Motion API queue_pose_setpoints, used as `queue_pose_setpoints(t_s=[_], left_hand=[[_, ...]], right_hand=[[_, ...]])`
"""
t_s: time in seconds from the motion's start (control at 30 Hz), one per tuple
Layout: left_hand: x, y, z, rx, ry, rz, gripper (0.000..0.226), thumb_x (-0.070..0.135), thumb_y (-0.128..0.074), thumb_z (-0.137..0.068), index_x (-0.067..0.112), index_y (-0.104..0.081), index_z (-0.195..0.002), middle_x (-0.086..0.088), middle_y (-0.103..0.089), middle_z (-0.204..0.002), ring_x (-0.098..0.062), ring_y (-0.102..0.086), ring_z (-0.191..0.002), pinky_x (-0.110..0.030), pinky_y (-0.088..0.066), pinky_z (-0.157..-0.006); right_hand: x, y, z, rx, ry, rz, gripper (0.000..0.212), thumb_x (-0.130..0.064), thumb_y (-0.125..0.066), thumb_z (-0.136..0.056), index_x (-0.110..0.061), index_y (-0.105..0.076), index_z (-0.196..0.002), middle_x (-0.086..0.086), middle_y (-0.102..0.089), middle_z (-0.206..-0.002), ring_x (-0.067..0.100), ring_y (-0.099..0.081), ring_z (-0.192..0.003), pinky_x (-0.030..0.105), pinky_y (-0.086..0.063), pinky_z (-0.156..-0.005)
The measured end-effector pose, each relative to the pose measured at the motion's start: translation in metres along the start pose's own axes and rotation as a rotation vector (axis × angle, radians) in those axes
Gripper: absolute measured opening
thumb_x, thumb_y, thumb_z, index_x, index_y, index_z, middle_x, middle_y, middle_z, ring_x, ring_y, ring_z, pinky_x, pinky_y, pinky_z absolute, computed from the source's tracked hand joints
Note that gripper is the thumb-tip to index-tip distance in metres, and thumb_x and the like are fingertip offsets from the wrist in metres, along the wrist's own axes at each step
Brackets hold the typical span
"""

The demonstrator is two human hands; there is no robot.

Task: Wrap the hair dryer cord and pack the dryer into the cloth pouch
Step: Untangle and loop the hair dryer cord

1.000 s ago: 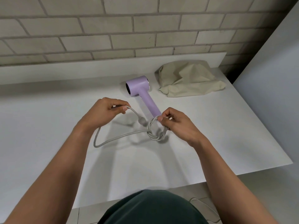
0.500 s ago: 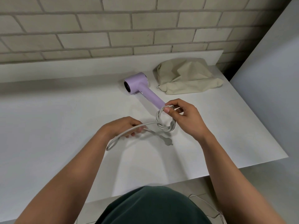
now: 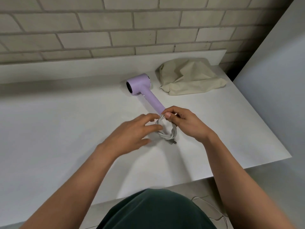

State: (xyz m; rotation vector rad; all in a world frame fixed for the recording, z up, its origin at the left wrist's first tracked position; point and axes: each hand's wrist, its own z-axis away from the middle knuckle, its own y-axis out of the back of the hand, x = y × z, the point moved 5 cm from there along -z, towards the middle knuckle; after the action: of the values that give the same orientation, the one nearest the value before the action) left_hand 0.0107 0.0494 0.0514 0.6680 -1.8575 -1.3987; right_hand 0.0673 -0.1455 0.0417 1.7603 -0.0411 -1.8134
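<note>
We see the left hand [image 3: 132,129] blurred, so we cannot tell if its fingertips touch the coiled grey-white power cord [image 3: 166,131] or only come near it. The right hand [image 3: 184,123] covers the end of the handle of the lilac plastic hair dryer [image 3: 140,85], and the place where the cord joins the handle is hidden. The plug at the coil's lower end is too small for us to read its shape. The mouth of the crumpled beige cloth pouch [image 3: 191,76] is hard to make out. The white table [image 3: 49,129] is cut by the left edge of the picture, and both forearms by the bottom edge.
</note>
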Motion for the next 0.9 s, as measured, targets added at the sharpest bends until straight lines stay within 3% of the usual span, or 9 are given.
queue_pose_setpoints(t_s=[0.13,0.23,0.3,0.37,0.43,0.53,0.7,0.8,0.9], left_hand=[[0.003,-0.006,-0.005,0.205,-0.108,0.005,0.021,0.037,-0.064,-0.099,0.029,-0.072,-0.117,0.007,-0.060,-0.136,-0.014,-0.054,-0.121,-0.039,-0.059,-0.057],[0.002,-0.002,-0.014,0.175,-0.083,0.120,0.033,0.048,-0.051,-0.102,0.029,-0.072,-0.119,0.011,-0.067,-0.127,-0.011,-0.061,-0.122,-0.038,-0.060,-0.068],[0.000,0.003,-0.023,0.147,-0.030,0.256,0.031,0.046,-0.055,-0.102,0.028,-0.074,-0.118,0.013,-0.071,-0.121,-0.009,-0.065,-0.116,-0.039,-0.059,-0.078],[-0.004,0.008,-0.032,0.139,0.028,0.391,0.023,0.038,-0.066,-0.100,0.024,-0.077,-0.115,0.012,-0.074,-0.112,-0.007,-0.069,-0.102,-0.036,-0.055,-0.084],[-0.009,0.014,-0.040,0.174,0.130,0.534,0.020,0.032,-0.074,-0.094,0.023,-0.080,-0.110,0.012,-0.077,-0.104,-0.005,-0.070,-0.096,-0.032,-0.053,-0.085],[-0.015,0.019,-0.052,0.155,0.280,0.765,0.016,0.029,-0.082,-0.087,0.024,-0.081,-0.102,0.014,-0.079,-0.095,-0.004,-0.073,-0.093,-0.031,-0.055,-0.088],[-0.023,0.018,-0.068,0.028,0.325,0.941,0.030,0.023,-0.086,-0.083,0.017,-0.062,-0.100,0.000,-0.079,-0.088,-0.027,-0.073,-0.090,-0.043,-0.053,-0.089],[-0.026,0.015,-0.069,-0.006,0.295,0.931,0.022,0.021,-0.083,-0.087,0.013,-0.064,-0.096,-0.007,-0.076,-0.086,-0.032,-0.070,-0.090,-0.042,-0.053,-0.086],[-0.032,0.010,-0.070,0.015,0.323,0.974,0.019,0.021,-0.081,-0.089,0.011,-0.066,-0.096,-0.010,-0.077,-0.085,-0.032,-0.073,-0.087,-0.037,-0.056,-0.087]], right_hand=[[-0.001,-0.005,0.001,-0.050,-0.039,0.041,0.019,-0.027,-0.057,-0.107,-0.022,-0.075,-0.111,-0.022,-0.071,-0.092,-0.004,-0.061,-0.081,0.013,-0.046,-0.080],[0.005,-0.002,0.006,-0.031,-0.068,0.078,0.026,-0.038,-0.051,-0.108,-0.030,-0.072,-0.122,-0.018,-0.073,-0.112,0.005,-0.067,-0.104,0.032,-0.053,-0.099],[0.006,0.003,0.016,0.014,-0.081,0.113,0.033,-0.046,-0.045,-0.109,-0.033,-0.070,-0.125,-0.021,-0.071,-0.118,0.004,-0.066,-0.109,0.038,-0.052,-0.103],[0.002,0.008,0.029,0.071,-0.057,0.053,0.034,-0.050,-0.047,-0.107,-0.033,-0.072,-0.123,-0.022,-0.071,-0.119,0.002,-0.065,-0.112,0.035,-0.051,-0.103],[-0.002,0.014,0.038,0.114,0.025,-0.013,0.032,-0.048,-0.062,-0.099,-0.030,-0.072,-0.123,-0.020,-0.072,-0.117,0.003,-0.065,-0.114,0.030,-0.053,-0.100],[-0.008,0.020,0.041,0.181,0.196,0.117,0.040,-0.033,-0.079,-0.089,-0.026,-0.071,-0.127,-0.019,-0.072,-0.119,0.007,-0.066,-0.115,0.026,-0.055,-0.095],[-0.005,0.029,0.030,0.402,0.250,0.084,0.011,-0.017,-0.072,-0.097,-0.018,-0.079,-0.104,-0.018,-0.077,-0.098,0.013,-0.074,-0.090,0.039,-0.059,-0.084],[0.001,0.031,0.026,0.357,0.199,0.041,0.010,-0.019,-0.076,-0.094,-0.022,-0.080,-0.103,-0.017,-0.077,-0.095,0.013,-0.074,-0.087,0.036,-0.059,-0.081],[0.004,0.024,0.024,0.267,0.183,0.019,0.033,-0.020,-0.087,-0.083,-0.022,-0.077,-0.114,-0.014,-0.076,-0.102,0.012,-0.073,-0.097,0.026,-0.060,-0.084]])
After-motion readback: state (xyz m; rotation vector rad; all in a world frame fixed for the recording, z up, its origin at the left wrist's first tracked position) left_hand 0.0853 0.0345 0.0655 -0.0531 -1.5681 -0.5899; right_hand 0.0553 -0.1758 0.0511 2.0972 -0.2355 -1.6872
